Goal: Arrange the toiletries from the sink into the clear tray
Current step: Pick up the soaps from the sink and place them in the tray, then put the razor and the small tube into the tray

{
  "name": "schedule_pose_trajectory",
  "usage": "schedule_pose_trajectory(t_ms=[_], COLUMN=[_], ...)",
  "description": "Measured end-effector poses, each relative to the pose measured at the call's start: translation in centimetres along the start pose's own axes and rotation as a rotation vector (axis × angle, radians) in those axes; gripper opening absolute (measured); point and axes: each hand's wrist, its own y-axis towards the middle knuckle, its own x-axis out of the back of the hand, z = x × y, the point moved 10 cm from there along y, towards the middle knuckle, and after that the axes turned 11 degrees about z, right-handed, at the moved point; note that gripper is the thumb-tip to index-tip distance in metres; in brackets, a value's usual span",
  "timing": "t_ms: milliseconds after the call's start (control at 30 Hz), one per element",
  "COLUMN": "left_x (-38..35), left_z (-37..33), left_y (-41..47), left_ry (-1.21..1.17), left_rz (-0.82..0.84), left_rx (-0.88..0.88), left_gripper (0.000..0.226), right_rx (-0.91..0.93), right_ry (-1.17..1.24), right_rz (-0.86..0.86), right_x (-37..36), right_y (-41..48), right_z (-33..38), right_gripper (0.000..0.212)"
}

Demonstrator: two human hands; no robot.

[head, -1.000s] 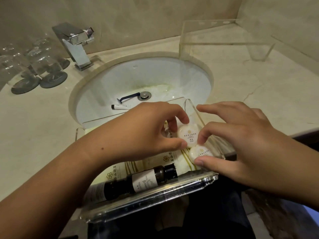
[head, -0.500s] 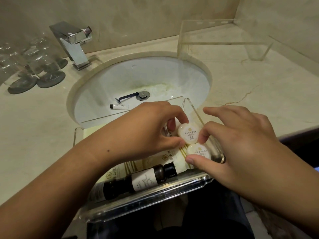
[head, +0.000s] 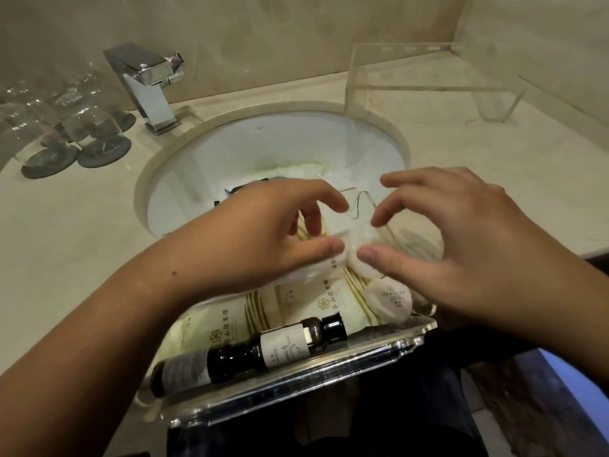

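Note:
The clear tray (head: 296, 399) sits at the counter's front edge, before the sink (head: 263, 146). In it lie a dark bottle (head: 263, 352), white sachets (head: 227, 324) and a round white soap (head: 389, 300) near the right wall. My left hand (head: 263, 235) pinches a second round soap (head: 357, 258), blurred, over the tray's far right corner. My right hand (head: 468, 249) hovers beside it with fingers spread and its thumb tip on that soap. A razor (head: 237, 191) in the sink shows only partly behind my left hand.
A chrome faucet (head: 148, 90) stands behind the sink. Upturned glasses (head: 69, 127) on dark coasters fill the back left. A clear acrylic stand (head: 428, 89) is at the back right. The counter edge runs just under the tray.
My right thumb has come off the lower soap, which now lies free in the tray. Both hands have shifted slightly toward the sink with the other soap.

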Motion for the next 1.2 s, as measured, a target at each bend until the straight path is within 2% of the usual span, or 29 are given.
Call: schedule_pose_trajectory(t_ms=[167, 500, 700, 1000, 1200], left_x=[3.4, 6.0, 3.7, 2.1, 0.4], left_z=[4.8, 16.9, 22.1, 27.8, 30.4], left_y=[-1.1, -2.7, 0.8, 6.6, 8.8], left_ry=[-0.043, -0.096, 0.035, 0.265, 0.249], left_rz=[-0.142, -0.236, -0.067, 0.085, 0.159], left_rx=[0.115, 0.375, 0.449, 0.535, 0.616], left_gripper=[0.033, 0.022, 0.026, 0.035, 0.033], right_rx=[0.115, 0.182, 0.192, 0.196, 0.252], right_ry=[0.103, 0.157, 0.039, -0.100, -0.180], right_rz=[-0.041, 0.138, 0.343, 0.522, 0.573], right_x=[1.5, -1.2, -6.2, -14.1, -20.0], right_y=[3.9, 14.2, 21.3, 30.3, 33.4], right_z=[1.6, 2.7, 1.4, -2.2, -1.4], right_gripper=[0.034, 0.019, 0.018, 0.023, 0.045])
